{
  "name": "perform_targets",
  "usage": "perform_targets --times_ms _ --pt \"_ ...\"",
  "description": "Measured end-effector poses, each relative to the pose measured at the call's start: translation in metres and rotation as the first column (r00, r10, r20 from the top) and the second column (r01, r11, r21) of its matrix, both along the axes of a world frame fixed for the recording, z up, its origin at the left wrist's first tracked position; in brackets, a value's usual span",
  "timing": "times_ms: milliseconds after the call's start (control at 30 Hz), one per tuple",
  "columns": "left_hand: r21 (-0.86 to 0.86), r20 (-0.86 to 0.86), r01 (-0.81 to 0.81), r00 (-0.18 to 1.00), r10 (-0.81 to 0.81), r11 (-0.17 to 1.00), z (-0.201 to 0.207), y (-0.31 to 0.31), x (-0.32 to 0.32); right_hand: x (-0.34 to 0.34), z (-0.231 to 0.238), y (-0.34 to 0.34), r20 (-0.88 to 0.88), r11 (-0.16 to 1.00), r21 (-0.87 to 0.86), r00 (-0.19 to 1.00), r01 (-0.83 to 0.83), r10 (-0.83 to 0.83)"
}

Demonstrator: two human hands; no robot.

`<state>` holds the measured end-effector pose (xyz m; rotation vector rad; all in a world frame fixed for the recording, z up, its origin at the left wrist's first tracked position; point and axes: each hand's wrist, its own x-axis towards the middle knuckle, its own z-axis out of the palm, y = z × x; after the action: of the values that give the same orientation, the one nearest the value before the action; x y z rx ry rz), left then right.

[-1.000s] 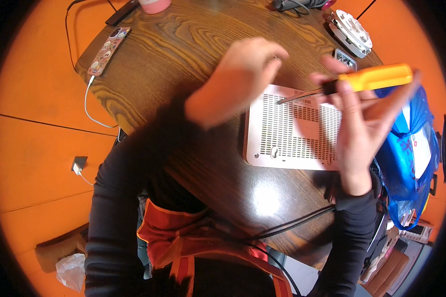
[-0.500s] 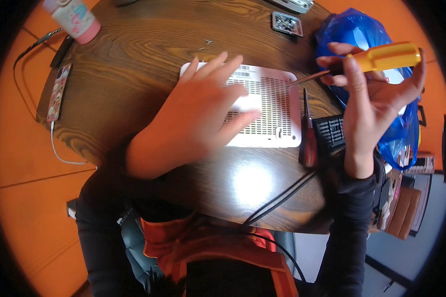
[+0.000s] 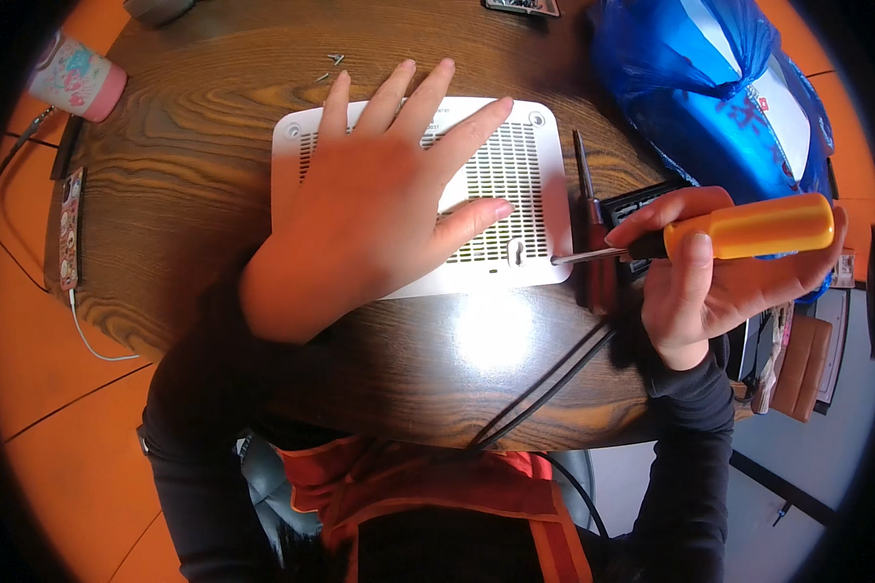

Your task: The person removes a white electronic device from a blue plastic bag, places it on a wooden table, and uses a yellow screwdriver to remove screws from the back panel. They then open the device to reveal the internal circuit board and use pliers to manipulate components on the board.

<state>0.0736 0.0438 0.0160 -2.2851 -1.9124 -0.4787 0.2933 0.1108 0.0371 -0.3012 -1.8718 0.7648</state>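
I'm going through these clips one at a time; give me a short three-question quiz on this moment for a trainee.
1. Which hand grips the yellow-handled screwdriver?
2. True or false: the left hand is spread, fingers apart, over the white vented casing.
3. Where is the screwdriver's tip?
A) Over the middle of the casing
B) At the casing's near right corner
C) At the casing's far left corner

Key:
1. The right hand.
2. True.
3. B.
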Motion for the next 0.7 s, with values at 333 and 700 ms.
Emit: perform_targets --times_ms 333,700 --pt "-0.023 -0.069 -0.024 0.997 0.022 0.999 0.004 0.000 0.002 0.029 0.023 0.005 0.124 0.983 0.182 0.992 -0.035 0.012" --pt "-0.020 -0.067 -0.004 0.998 0.002 1.000 0.004 0.000 0.000 -0.009 0.066 0.007 0.231 0.661 -0.085 0.631 -0.745 0.741"
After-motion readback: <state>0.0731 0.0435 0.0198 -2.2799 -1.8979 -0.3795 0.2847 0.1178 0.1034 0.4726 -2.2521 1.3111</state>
